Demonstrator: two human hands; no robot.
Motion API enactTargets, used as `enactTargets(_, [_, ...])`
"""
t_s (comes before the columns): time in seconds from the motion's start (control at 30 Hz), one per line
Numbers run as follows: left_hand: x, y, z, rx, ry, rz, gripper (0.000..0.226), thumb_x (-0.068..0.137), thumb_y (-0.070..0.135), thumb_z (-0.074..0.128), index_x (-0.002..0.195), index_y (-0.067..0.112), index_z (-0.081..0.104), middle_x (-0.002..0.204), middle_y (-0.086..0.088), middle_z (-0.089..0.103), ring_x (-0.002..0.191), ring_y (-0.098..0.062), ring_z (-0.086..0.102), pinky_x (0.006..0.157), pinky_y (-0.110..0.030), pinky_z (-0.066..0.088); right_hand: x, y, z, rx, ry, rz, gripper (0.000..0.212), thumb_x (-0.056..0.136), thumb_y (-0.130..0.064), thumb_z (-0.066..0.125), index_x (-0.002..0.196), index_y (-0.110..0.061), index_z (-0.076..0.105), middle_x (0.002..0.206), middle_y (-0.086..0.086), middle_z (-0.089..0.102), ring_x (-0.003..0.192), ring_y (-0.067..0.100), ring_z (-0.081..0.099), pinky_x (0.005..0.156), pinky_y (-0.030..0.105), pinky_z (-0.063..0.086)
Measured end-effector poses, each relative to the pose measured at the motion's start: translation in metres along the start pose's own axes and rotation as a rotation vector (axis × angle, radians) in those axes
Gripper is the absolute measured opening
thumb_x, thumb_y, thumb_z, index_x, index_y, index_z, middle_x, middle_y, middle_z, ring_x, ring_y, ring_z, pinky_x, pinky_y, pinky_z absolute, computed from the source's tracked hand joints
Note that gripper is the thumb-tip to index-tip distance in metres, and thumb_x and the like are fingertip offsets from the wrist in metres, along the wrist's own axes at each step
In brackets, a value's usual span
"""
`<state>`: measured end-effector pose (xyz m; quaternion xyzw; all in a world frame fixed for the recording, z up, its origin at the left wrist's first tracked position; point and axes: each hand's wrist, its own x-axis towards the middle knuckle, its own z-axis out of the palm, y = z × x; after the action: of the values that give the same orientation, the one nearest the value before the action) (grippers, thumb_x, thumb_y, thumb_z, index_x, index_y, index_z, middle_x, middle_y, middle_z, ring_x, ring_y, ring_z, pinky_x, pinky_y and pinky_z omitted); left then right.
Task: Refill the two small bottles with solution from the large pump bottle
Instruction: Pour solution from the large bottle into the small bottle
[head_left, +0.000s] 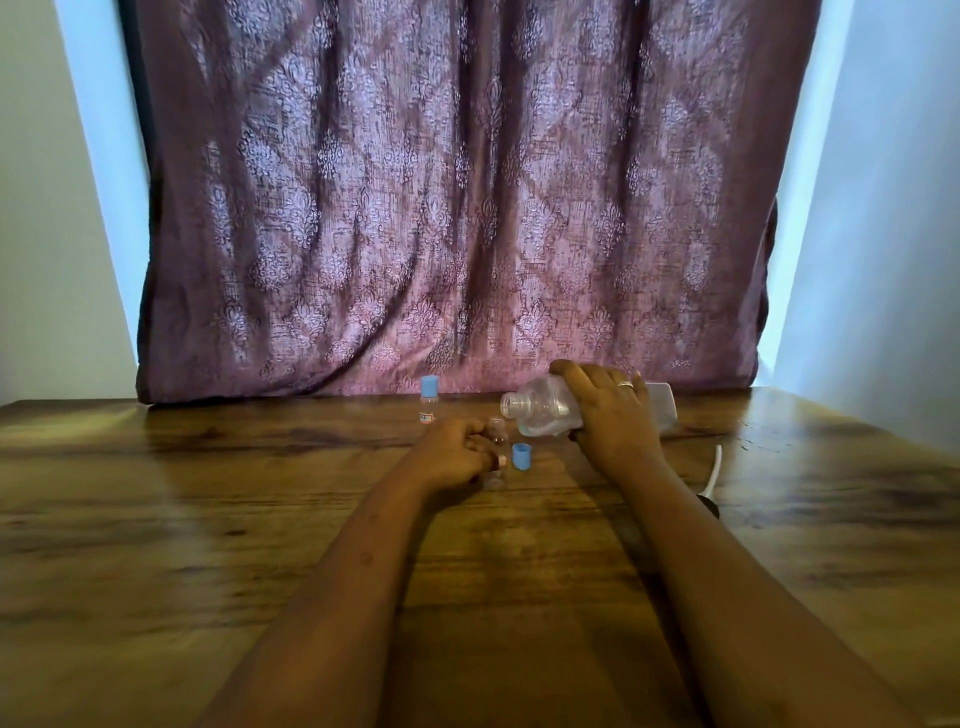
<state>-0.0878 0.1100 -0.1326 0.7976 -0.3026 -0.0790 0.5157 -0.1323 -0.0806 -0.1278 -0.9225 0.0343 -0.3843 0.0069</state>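
My right hand (615, 415) grips the large clear bottle (545, 410), which is tipped on its side with its open neck pointing left, above the table. My left hand (452, 452) is closed around a small clear uncapped bottle (496, 434) standing just left of and below that neck. Its blue cap (521, 456) lies on the table between my hands. A second small bottle (428, 401) with a blue cap on stands upright further back, left of the large bottle.
The pump head with its white tube (714, 470) lies on the wooden table (208, 519) to the right of my right arm. A purple patterned curtain (457, 208) hangs behind the table's far edge.
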Motion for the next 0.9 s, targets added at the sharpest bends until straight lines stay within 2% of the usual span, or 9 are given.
enactTargets(0.1, [0.0020, -0.0024, -0.0001, 0.032, 0.010, 0.005, 0.024, 0.086, -0.007, 0.061, 0.074, 0.014, 0.056, 0.056, 0.005, 0.045, 0.040, 0.006, 0.050, 0.043, -0.007, 0.042, 0.0002, -0.0022, -0.0007, -0.003, 0.010, -0.011, 0.073, 0.069, -0.002, 0.071, 0.125, -0.034, 0.037, 0.124, 0.000, 0.056, 0.118, 0.030, 0.049, 0.106, 0.059, 0.027])
enactTargets(0.43, [0.0047, -0.0054, 0.0003, 0.011, 0.025, -0.023, 0.022, 0.085, -0.005, 0.062, 0.083, 0.017, 0.061, 0.072, 0.000, 0.059, 0.064, -0.008, 0.058, 0.048, -0.014, 0.048, 0.0015, -0.0042, -0.0030, -0.060, 0.032, -0.016, 0.071, 0.073, 0.003, 0.064, 0.128, -0.033, 0.039, 0.127, -0.001, 0.054, 0.121, 0.027, 0.047, 0.107, 0.059, 0.024])
enactTargets(0.67, [-0.0008, 0.0010, 0.0014, -0.025, 0.005, -0.019, 0.029, 0.086, -0.009, 0.059, 0.075, 0.018, 0.056, 0.062, 0.001, 0.049, 0.050, 0.000, 0.053, 0.042, -0.007, 0.042, 0.0014, -0.0056, -0.0030, -0.080, 0.065, -0.022, 0.070, 0.072, 0.007, 0.060, 0.126, -0.032, 0.041, 0.123, 0.000, 0.056, 0.117, 0.029, 0.049, 0.107, 0.059, 0.024])
enactTargets(0.8, [-0.0006, 0.0004, 0.0013, 0.006, 0.014, -0.008, 0.028, 0.086, -0.007, 0.061, 0.075, 0.019, 0.057, 0.063, 0.002, 0.050, 0.058, -0.005, 0.051, 0.043, -0.007, 0.043, 0.0014, -0.0069, -0.0048, -0.089, 0.070, -0.023, 0.069, 0.072, 0.007, 0.060, 0.126, -0.032, 0.043, 0.123, 0.000, 0.057, 0.117, 0.030, 0.049, 0.106, 0.061, 0.023])
enactTargets(0.9, [0.0004, -0.0010, 0.0014, 0.012, 0.022, -0.010, 0.029, 0.086, -0.007, 0.061, 0.072, 0.018, 0.056, 0.056, 0.006, 0.044, 0.053, -0.002, 0.047, 0.044, -0.007, 0.042, 0.0017, -0.0074, -0.0055, -0.093, 0.062, -0.024, 0.066, 0.074, 0.006, 0.058, 0.126, -0.032, 0.043, 0.123, 0.001, 0.056, 0.118, 0.030, 0.048, 0.107, 0.061, 0.022])
